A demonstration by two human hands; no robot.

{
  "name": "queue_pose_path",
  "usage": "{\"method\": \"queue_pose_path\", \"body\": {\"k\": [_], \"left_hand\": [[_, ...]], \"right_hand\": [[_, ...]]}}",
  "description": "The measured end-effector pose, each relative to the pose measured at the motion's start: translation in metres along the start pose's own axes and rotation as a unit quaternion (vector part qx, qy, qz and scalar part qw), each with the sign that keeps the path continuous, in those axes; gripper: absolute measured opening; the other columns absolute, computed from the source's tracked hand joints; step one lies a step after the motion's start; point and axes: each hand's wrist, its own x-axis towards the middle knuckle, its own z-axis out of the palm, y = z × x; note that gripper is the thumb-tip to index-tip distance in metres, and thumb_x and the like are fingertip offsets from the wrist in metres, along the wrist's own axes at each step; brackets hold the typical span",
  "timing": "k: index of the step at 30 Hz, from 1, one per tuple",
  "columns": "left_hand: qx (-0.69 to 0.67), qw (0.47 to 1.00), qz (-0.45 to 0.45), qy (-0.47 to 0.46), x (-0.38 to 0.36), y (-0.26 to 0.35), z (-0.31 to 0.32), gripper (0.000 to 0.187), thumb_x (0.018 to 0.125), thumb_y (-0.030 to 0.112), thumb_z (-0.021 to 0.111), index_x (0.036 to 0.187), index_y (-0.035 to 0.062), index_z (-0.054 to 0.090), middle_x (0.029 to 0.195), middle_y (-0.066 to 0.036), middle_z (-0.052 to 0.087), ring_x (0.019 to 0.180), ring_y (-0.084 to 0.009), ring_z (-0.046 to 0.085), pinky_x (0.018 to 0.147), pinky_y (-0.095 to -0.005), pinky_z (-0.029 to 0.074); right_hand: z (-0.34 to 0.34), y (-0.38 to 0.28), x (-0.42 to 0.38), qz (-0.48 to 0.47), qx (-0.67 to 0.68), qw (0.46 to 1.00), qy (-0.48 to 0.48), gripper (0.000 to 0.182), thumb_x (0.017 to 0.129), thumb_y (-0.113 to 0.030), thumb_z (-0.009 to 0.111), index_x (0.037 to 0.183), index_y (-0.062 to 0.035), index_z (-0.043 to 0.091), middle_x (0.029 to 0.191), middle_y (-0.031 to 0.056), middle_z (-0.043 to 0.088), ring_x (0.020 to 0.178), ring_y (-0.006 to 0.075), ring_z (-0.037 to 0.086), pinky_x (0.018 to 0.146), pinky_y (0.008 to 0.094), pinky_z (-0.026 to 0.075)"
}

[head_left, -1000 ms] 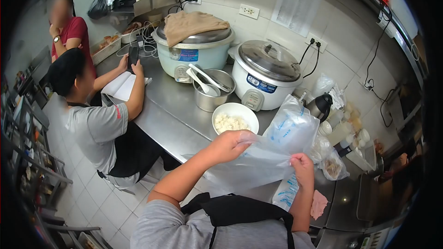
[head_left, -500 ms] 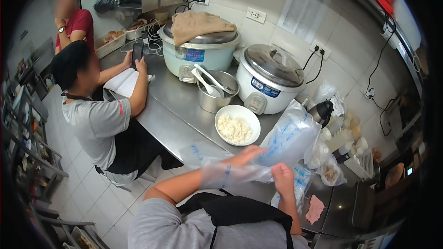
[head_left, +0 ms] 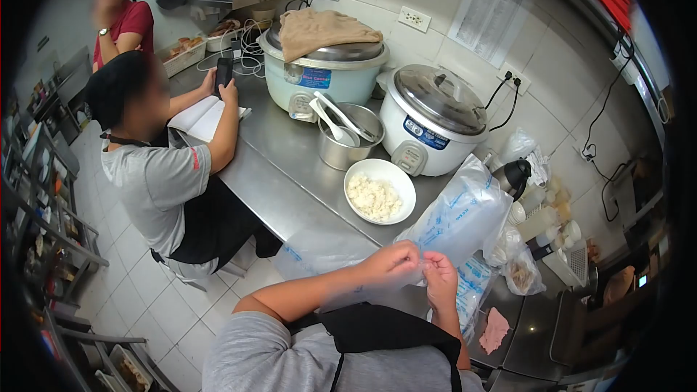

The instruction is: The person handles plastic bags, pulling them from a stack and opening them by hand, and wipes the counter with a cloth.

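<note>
My left hand (head_left: 396, 260) and my right hand (head_left: 440, 276) meet above the steel table's front edge. Both are closed in a pinch on the edge of a thin clear plastic bag (head_left: 363, 292), which hangs beneath my left forearm. Just beyond them lies a stack of clear plastic bags with blue print (head_left: 465, 207). A white bowl of rice (head_left: 374, 199) stands farther back, touched by neither hand. Behind the bowl is a steel pot (head_left: 348, 147) holding white ladles.
Two rice cookers (head_left: 319, 76) (head_left: 435, 120) stand along the wall, one with a brown cloth on top. A seated person (head_left: 156, 174) at the left holds a phone over an open notebook; another person (head_left: 134, 25) is behind. A pink cloth (head_left: 494, 330) lies at the right.
My left hand has drawn back and to the right, closing beside my right hand. The plastic that was around my left wrist now hangs below the forearm. The view has shifted slightly.
</note>
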Motion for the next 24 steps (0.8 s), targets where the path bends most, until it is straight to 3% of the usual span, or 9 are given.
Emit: {"method": "queue_pose_path", "body": {"k": [3, 6, 9, 12, 13, 15, 16, 18, 24], "left_hand": [[-0.314, 0.926, -0.196, 0.074, -0.003, -0.001, 0.007, 0.005, 0.082, 0.006, 0.047, 0.078, 0.0052, 0.043, 0.087, -0.004, 0.047, 0.08, -0.0101, 0.045, 0.071, -0.0233, 0.038], [-0.289, 0.936, -0.153, 0.127, 0.0, -0.003, 0.014, 0.008, 0.083, 0.012, 0.046, 0.082, 0.0049, 0.043, 0.079, -0.001, 0.048, 0.07, -0.005, 0.043, 0.062, -0.0198, 0.037], [-0.301, 0.93, -0.154, 0.143, 0.004, 0.001, 0.014, 0.005, 0.083, 0.007, 0.045, 0.079, 0.0062, 0.041, 0.083, -0.003, 0.049, 0.076, -0.0076, 0.046, 0.069, -0.0203, 0.039], [-0.356, 0.895, -0.227, 0.144, 0.007, 0.01, 0.011, 0.006, 0.082, 0.006, 0.046, 0.079, 0.0056, 0.041, 0.079, -0.004, 0.05, 0.076, -0.0094, 0.048, 0.068, -0.0211, 0.04], [-0.399, 0.886, -0.199, 0.125, 0.005, 0.003, 0.008, 0.007, 0.081, 0.006, 0.047, 0.079, 0.0054, 0.041, 0.078, -0.004, 0.05, 0.076, -0.01, 0.049, 0.068, -0.0213, 0.041], [-0.482, 0.86, -0.145, 0.086, 0.002, -0.009, 0.0, 0.009, 0.08, 0.007, 0.049, 0.079, 0.005, 0.041, 0.075, -0.005, 0.051, 0.076, -0.0111, 0.051, 0.068, -0.0215, 0.041], [-0.51, 0.838, -0.168, 0.1, -0.001, -0.013, 0.002, 0.017, 0.077, 0.011, 0.054, 0.087, 0.0039, 0.042, 0.078, -0.004, 0.05, 0.075, -0.0111, 0.049, 0.068, -0.0211, 0.041], [-0.555, 0.801, -0.198, 0.108, -0.004, -0.004, 0.004, 0.017, 0.077, 0.012, 0.054, 0.087, 0.0041, 0.043, 0.078, -0.004, 0.05, 0.075, -0.0111, 0.049, 0.068, -0.0212, 0.041], [-0.55, 0.806, -0.213, 0.045, -0.018, 0.022, 0.024, 0.017, 0.077, 0.012, 0.054, 0.09, 0.0048, 0.045, 0.08, -0.003, 0.05, 0.076, -0.0112, 0.048, 0.068, -0.0215, 0.04]], "right_hand": [[0.003, -0.002, 0.0, -0.007, -0.002, 1.0, 0.0, 0.018, 0.08, -0.002, 0.049, 0.098, 0.0016, 0.048, 0.085, 0.0049, 0.055, 0.076, 0.0075, 0.05, 0.071, 0.0191, 0.039], [0.0, 0.003, 0.001, -0.059, -0.089, 0.994, 0.007, 0.017, 0.08, -0.003, 0.05, 0.096, 0.0016, 0.049, 0.084, 0.0042, 0.055, 0.074, 0.0071, 0.049, 0.07, 0.0188, 0.039], [-0.001, 0.001, 0.001, -0.076, -0.146, 0.986, 0.027, 0.013, 0.08, -0.004, 0.05, 0.091, 0.0011, 0.051, 0.083, 0.0035, 0.055, 0.073, 0.0074, 0.049, 0.069, 0.0194, 0.039], [-0.002, -0.003, 0.002, -0.089, -0.174, 0.979, 0.067, 0.009, 0.081, -0.007, 0.05, 0.086, -0.0001, 0.052, 0.08, 0.003, 0.054, 0.072, 0.0077, 0.048, 0.068, 0.02, 0.038], [-0.003, -0.004, 0.003, -0.096, -0.183, 0.975, 0.083, 0.009, 0.081, -0.009, 0.049, 0.085, -0.0006, 0.051, 0.079, 0.0029, 0.054, 0.072, 0.0078, 0.048, 0.068, 0.0201, 0.038], [-0.004, -0.006, 0.006, -0.122, -0.137, 0.974, 0.131, 0.009, 0.081, -0.008, 0.049, 0.082, -0.0001, 0.052, 0.077, 0.0032, 0.054, 0.071, 0.0087, 0.049, 0.067, 0.0207, 0.039], [-0.005, -0.006, 0.008, -0.135, -0.115, 0.972, 0.155, 0.009, 0.081, -0.008, 0.048, 0.081, 0.0002, 0.052, 0.076, 0.0034, 0.054, 0.07, 0.0091, 0.049, 0.067, 0.0209, 0.039], [-0.006, -0.007, 0.011, -0.165, -0.078, 0.971, 0.157, 0.01, 0.082, -0.01, 0.049, 0.079, -0.0011, 0.05, 0.074, 0.0036, 0.053, 0.068, 0.0093, 0.047, 0.066, 0.0207, 0.038], [-0.004, -0.002, 0.01, -0.137, -0.042, 0.984, 0.105, 0.012, 0.081, -0.012, 0.051, 0.073, -0.0029, 0.049, 0.068, 0.0034, 0.051, 0.061, 0.0094, 0.045, 0.059, 0.0209, 0.039]]}}
